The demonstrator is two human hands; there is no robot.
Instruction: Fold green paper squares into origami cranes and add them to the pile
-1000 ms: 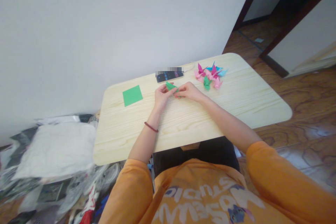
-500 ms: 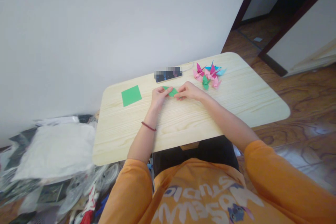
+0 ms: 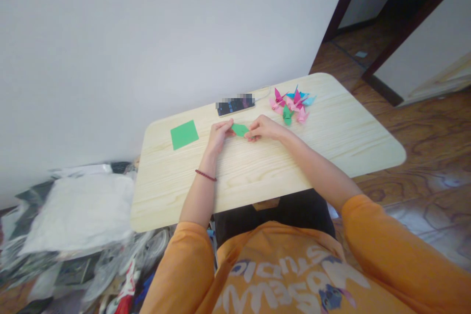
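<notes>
A small folded piece of green origami paper (image 3: 240, 130) is stretched between my two hands, just above the table's middle. My left hand (image 3: 220, 133) pinches its left end, the thumb lying along the top. On the other end, my right hand (image 3: 263, 128) has its fingers and thumb closed. Parts of the paper under my fingers are hidden. A flat green paper square (image 3: 184, 134) lies to the left, apart from my hands. To the right sits a cluster of folded paper cranes (image 3: 294, 103) in pink, blue and green.
Behind my hands a phone (image 3: 236, 105) lies at the table's back edge, with a thin cable running right. The pale wooden table (image 3: 176, 181) stands against a white wall. Plastic bags and a white bundle (image 3: 83, 211) are heaped at left. A doorway opens at right.
My left hand has shifted slightly left along the green paper, and its thumb no longer covers the middle. More of the paper shows. The right hand stays nearly still.
</notes>
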